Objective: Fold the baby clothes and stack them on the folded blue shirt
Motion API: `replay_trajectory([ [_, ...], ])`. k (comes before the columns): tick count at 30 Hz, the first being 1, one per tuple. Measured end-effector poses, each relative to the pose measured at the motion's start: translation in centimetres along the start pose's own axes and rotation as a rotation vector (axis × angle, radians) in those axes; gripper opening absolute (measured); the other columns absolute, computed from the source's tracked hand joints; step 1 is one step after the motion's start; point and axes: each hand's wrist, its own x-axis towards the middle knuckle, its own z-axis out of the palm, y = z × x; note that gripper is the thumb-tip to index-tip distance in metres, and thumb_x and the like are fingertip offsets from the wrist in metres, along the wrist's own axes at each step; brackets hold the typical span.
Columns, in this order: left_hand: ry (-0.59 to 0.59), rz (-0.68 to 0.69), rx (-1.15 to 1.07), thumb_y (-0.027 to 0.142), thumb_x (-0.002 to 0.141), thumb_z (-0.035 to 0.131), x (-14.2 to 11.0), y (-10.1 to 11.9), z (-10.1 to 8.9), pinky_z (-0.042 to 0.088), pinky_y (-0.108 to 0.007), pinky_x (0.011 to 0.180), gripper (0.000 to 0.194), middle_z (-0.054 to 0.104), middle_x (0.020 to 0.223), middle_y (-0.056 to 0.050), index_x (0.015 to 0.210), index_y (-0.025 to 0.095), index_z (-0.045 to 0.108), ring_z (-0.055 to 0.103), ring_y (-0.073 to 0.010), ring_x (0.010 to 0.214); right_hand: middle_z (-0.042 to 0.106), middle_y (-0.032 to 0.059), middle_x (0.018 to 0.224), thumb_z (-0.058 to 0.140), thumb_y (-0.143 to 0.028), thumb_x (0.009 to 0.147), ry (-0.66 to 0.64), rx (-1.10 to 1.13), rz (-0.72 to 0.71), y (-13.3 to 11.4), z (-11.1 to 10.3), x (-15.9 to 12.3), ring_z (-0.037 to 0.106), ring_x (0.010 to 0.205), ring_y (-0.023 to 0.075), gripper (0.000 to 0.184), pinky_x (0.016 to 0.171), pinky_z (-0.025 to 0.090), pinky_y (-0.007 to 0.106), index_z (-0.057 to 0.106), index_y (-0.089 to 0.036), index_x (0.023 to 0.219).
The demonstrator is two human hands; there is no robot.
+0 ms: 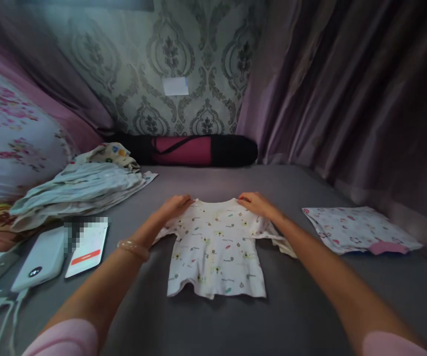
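A small white baby shirt (215, 247) with a scattered print lies spread on the grey bed sheet (213, 329), its neckline away from me. My left hand (178, 203) pinches the shirt at the left shoulder beside the neckline. At the opposite shoulder, my right hand (255, 202) grips the fabric in the same way. Both sleeves stretch outward, partly hidden under my forearms. The hem is slightly rumpled on its left side. A pale bangle circles my left wrist.
Loose clothes (87, 183) are heaped at the left, near a floral pillow (17, 133). Closer in lie a phone (87, 252), a white power bank (41, 257) and cables. Folded printed clothing (358, 230) rests at the right. A black and pink rolled bag (182, 150) lies along the wall.
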Motion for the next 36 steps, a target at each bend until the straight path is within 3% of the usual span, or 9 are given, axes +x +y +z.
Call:
replay_trajectory([
  [4, -0.038, -0.111, 0.096, 0.047, 0.099, 0.021, 0.8, 0.0, 2.3, 0.042, -0.028, 0.065, 0.045, 0.069, 0.087, -0.010, 0.101, 0.020, 0.057, 0.066, -0.0219, 0.080, 0.071, 0.0067, 0.093, 0.035, -0.039, 0.099, -0.065, -0.244, 0.069, 0.5, 2.3, 0.5, 0.065, 0.086, 0.0210, 0.034, 0.071, 0.040, 0.027, 0.063, -0.025, 0.111],
  [15, -0.017, -0.199, 0.266, 0.044, 0.100, 0.018, 5.7, -1.9, 1.6, 0.045, -0.034, 0.070, 0.045, 0.068, 0.104, -0.013, 0.110, 0.018, 0.053, 0.067, -0.0279, 0.089, 0.067, 0.0103, 0.111, 0.026, -0.040, 0.102, -0.089, -0.495, 0.039, 2.3, 2.8, 6.4, 0.065, 0.097, 0.0254, 0.036, 0.077, 0.041, 0.034, 0.052, -0.023, 0.120],
  [20, -0.060, -0.221, 0.221, 0.043, 0.099, 0.021, 7.0, -2.2, 1.2, 0.045, -0.035, 0.074, 0.045, 0.066, 0.106, -0.014, 0.110, 0.016, 0.056, 0.065, -0.0284, 0.093, 0.065, 0.0122, 0.115, 0.029, -0.038, 0.101, -0.083, -0.466, 0.135, 2.7, 2.9, 7.7, 0.062, 0.102, 0.0247, 0.036, 0.082, 0.041, 0.034, 0.055, -0.020, 0.118],
  [24, 0.005, -0.277, 0.264, 0.033, 0.097, 0.031, 6.5, -1.5, 0.9, 0.046, -0.034, 0.079, 0.036, 0.061, 0.113, -0.016, 0.116, 0.014, 0.055, 0.062, -0.0268, 0.099, 0.060, 0.0164, 0.121, 0.031, -0.025, 0.099, 0.056, -0.452, 0.174, 1.6, 3.6, 6.6, 0.053, 0.114, 0.0263, 0.034, 0.093, 0.037, 0.038, 0.058, -0.015, 0.117],
  [26, 0.037, -0.220, 0.254, 0.030, 0.096, 0.032, 6.0, -0.7, 1.3, 0.045, -0.033, 0.085, 0.035, 0.061, 0.115, -0.014, 0.120, 0.015, 0.054, 0.060, -0.0247, 0.104, 0.058, 0.0169, 0.125, 0.028, -0.023, 0.098, 0.085, -0.404, 0.120, 0.4, 4.3, 5.8, 0.049, 0.119, 0.0263, 0.038, 0.099, 0.033, 0.039, 0.056, -0.013, 0.122],
  [30, -0.005, -0.086, 0.167, 0.040, 0.098, 0.026, 5.1, 0.5, 3.6, 0.036, -0.036, 0.103, 0.049, 0.051, 0.137, -0.016, 0.133, 0.013, 0.045, 0.048, -0.0254, 0.126, 0.038, 0.0196, 0.148, 0.025, -0.042, 0.098, 0.011, -0.276, 0.111, -2.0, 6.4, 5.0, 0.032, 0.137, 0.0273, 0.058, 0.112, 0.019, 0.039, 0.039, -0.004, 0.141],
  [33, -0.041, -0.131, 0.162, 0.047, 0.097, 0.022, 4.9, 0.8, 5.4, 0.023, -0.045, 0.112, 0.062, 0.033, 0.151, -0.020, 0.143, 0.006, 0.033, 0.028, -0.0313, 0.140, 0.022, 0.0188, 0.155, 0.022, -0.054, 0.096, -0.011, -0.247, 0.175, -2.4, 7.7, 5.1, 0.016, 0.143, 0.0304, 0.071, 0.115, 0.007, 0.046, 0.028, -0.005, 0.148],
  [36, -0.059, -0.146, 0.166, 0.049, 0.097, 0.019, 4.7, 0.6, 6.0, 0.017, -0.047, 0.114, 0.067, 0.025, 0.154, -0.019, 0.147, 0.005, 0.025, 0.021, -0.0317, 0.143, 0.015, 0.0157, 0.158, 0.020, -0.059, 0.094, -0.046, -0.233, 0.204, -1.9, 8.3, 5.3, 0.011, 0.144, 0.0321, 0.074, 0.114, 0.002, 0.051, 0.022, -0.011, 0.151],
])
